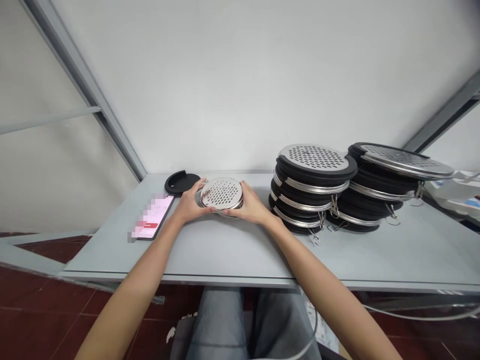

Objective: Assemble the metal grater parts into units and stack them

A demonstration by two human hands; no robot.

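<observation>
Round silver discs with rows of small holes on top [221, 193] lie in a short stack between my hands at the middle of the table. My left hand [190, 204] grips their left edge, thumb at the front and fingers behind. Around the right edge, my right hand [250, 205] is closed in the same way. Just beyond my left hand lies a flat black round piece [182, 182] with a raised curved rim. A phone [153, 217] with a lit pink screen rests to the left of my left forearm.
Two tall stacks of black round pieces and silver discs, the nearer one [313, 187] and the farther one [378, 187], stand on the right of the grey table [225, 255]. Wire clips hang from them. A white wall rises behind; metal frame bars flank the table.
</observation>
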